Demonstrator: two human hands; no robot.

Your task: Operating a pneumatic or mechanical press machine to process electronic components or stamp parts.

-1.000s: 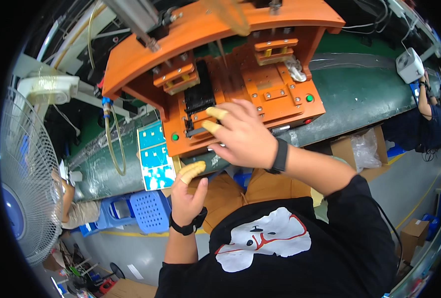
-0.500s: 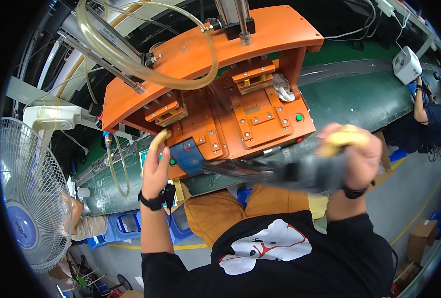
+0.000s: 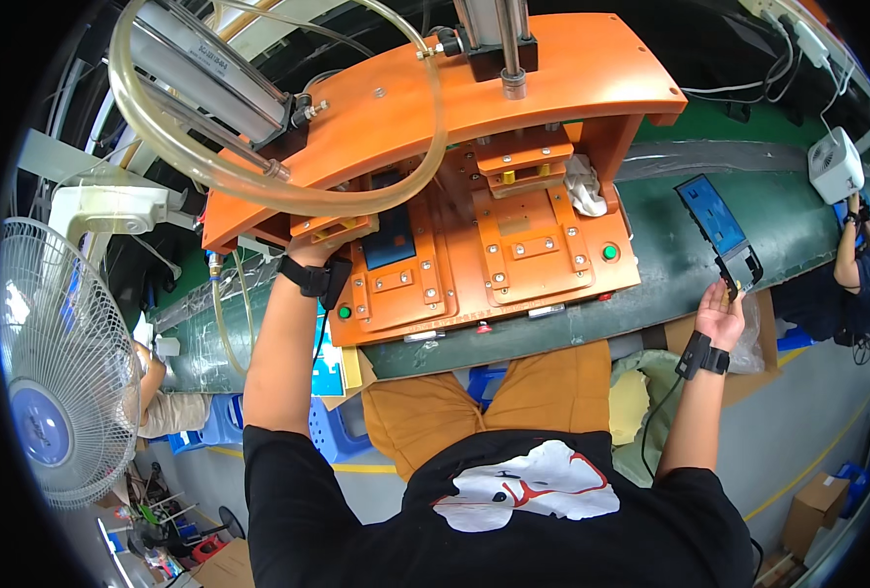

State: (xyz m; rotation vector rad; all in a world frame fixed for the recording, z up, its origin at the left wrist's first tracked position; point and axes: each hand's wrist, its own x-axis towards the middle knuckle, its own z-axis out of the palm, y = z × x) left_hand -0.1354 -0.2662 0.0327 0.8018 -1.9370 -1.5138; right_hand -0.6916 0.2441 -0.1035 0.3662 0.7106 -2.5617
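In my right hand (image 3: 720, 316), out over the green bench on the right, is a thin black frame-like panel (image 3: 719, 223) with a blue face. My fingers pinch its near end, where an open black frame part shows. A dark blue flat panel (image 3: 389, 238) lies on the left bed of the orange press (image 3: 435, 108). My left hand (image 3: 315, 251) reaches in at that panel's left side, beneath the left press head. The press head and hose cover most of its fingers, so its grip cannot be told.
The press's right bed (image 3: 528, 235) has metal bolts, with a crumpled white cloth (image 3: 585, 186) beside it. A clear hose (image 3: 258, 191) loops in front. Green buttons (image 3: 609, 252) sit at the press's front corners. A fan (image 3: 57, 372) stands left; another person (image 3: 861, 265) works at far right.
My right hand has swung outward to the right with the black panel. My left hand has moved forward under the press head, and the blue panel now lies on the left bed.
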